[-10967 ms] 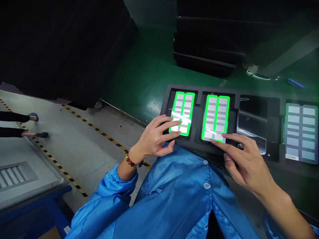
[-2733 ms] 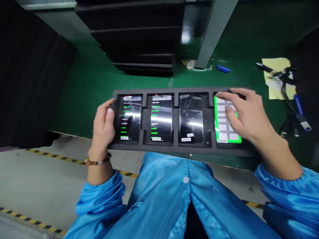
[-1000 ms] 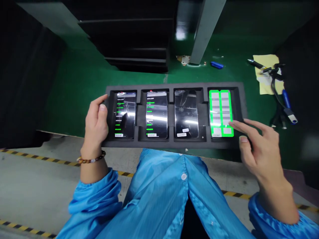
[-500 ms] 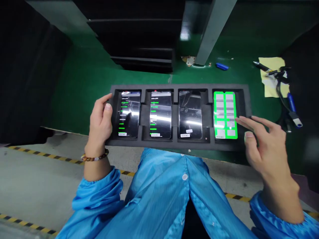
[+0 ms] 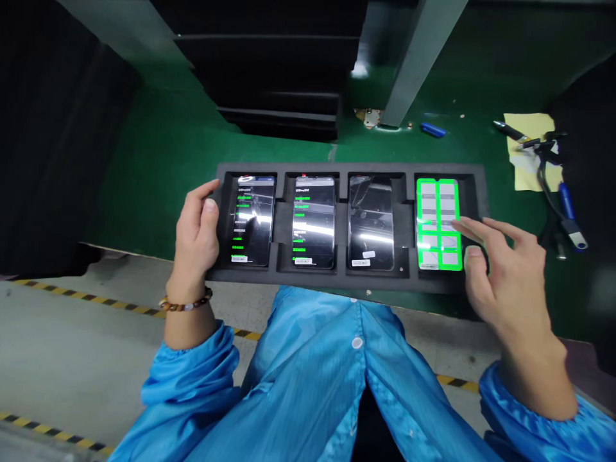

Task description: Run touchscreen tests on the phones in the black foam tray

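A black foam tray (image 5: pixel 308 280) lies along the near edge of the green bench, with several smartphones face up in its compartments. My left hand (image 5: pixel 196 240) grips the tray's left end, thumb near the top rim. Beside it, the leftmost phone (image 5: pixel 253 221) and its neighbour (image 5: pixel 314 221) show dark screens with green and white text. The third phone (image 5: pixel 371 218) has a black, reflective screen. On the rightmost phone (image 5: pixel 437 224) a green grid with pale blocks glows. My right hand (image 5: pixel 505 273) is open over that end, its index fingertip at this screen's right side.
Black boxy equipment (image 5: pixel 279 109) and a grey metal post (image 5: pixel 423 64) stand behind the tray. To the right, a black cable (image 5: pixel 543 173) and a pen (image 5: pixel 510 130) lie on yellow paper (image 5: pixel 529 122). A blue cap (image 5: pixel 433 129) rests on the green bench (image 5: pixel 158 141).
My right hand has shifted left, its index finger further over the rightmost phone. More green lines now divide the lower part of that screen. My left hand keeps its hold on the tray.
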`<state>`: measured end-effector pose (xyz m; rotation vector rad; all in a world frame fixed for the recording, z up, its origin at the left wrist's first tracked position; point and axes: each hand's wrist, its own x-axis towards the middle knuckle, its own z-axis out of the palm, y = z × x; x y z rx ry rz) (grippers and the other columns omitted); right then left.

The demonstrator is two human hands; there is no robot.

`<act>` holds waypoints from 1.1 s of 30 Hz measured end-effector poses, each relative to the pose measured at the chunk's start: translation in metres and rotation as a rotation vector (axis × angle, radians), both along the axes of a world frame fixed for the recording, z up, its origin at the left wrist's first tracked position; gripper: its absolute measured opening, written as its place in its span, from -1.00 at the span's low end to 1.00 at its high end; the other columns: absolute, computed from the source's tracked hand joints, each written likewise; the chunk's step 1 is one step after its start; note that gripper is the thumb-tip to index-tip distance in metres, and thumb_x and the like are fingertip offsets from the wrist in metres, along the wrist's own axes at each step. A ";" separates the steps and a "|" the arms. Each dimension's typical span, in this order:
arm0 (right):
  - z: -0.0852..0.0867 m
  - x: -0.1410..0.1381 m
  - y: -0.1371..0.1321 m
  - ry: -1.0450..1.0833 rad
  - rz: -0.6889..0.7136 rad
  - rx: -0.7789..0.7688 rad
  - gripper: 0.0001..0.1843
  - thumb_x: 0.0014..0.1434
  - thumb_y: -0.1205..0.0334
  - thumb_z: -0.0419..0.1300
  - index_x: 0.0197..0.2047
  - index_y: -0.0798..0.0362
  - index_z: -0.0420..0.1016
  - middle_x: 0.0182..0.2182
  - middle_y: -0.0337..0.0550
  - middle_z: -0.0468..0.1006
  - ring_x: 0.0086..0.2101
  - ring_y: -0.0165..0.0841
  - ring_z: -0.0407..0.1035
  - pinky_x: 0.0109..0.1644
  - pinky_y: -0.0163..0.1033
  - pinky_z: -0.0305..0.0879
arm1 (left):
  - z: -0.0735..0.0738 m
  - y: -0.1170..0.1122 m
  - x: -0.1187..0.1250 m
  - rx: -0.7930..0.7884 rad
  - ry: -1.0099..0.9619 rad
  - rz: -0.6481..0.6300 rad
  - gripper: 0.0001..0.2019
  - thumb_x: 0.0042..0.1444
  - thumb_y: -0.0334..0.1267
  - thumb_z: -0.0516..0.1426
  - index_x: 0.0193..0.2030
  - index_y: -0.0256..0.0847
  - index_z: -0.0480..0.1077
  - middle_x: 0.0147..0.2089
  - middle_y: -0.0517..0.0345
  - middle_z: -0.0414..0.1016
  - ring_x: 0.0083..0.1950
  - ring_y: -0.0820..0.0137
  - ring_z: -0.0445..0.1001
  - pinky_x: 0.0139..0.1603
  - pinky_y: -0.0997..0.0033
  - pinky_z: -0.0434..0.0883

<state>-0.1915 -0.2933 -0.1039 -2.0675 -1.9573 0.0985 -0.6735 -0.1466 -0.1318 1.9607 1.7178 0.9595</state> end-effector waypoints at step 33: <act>-0.016 0.013 0.064 0.060 -0.130 0.083 -0.44 0.47 0.11 -0.05 0.41 -0.05 0.46 0.20 -0.14 0.66 0.31 0.01 0.31 0.42 0.28 0.24 | -0.004 0.001 -0.003 0.005 -0.059 -0.007 -0.39 0.55 0.24 0.02 0.44 -0.15 0.47 0.40 -0.13 0.56 0.39 0.11 0.53 0.44 0.03 0.41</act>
